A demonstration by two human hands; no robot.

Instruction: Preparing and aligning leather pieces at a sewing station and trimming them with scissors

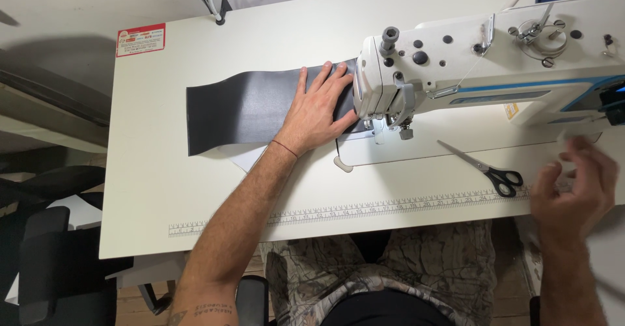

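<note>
dark grey fabric strip (250, 108) lies flat across the white sewing table (150, 189), its right end running in under the head of the white industrial sewing machine (469, 72). the left hand (319, 111) rests palm down on that end of the strip, fingers spread and flat, pressing rather than gripping, its fingertips just beside the machine head near the needle. the right hand (576, 189) hovers at the table's right edge (it is blurred), fingers loosely curled; whether it grips anything cannot be told. black-handled scissors (485, 168) lie on the table between the machine base and a printed ruler strip (351, 209) along the front edge, near the right hand but apart from it.
</note>
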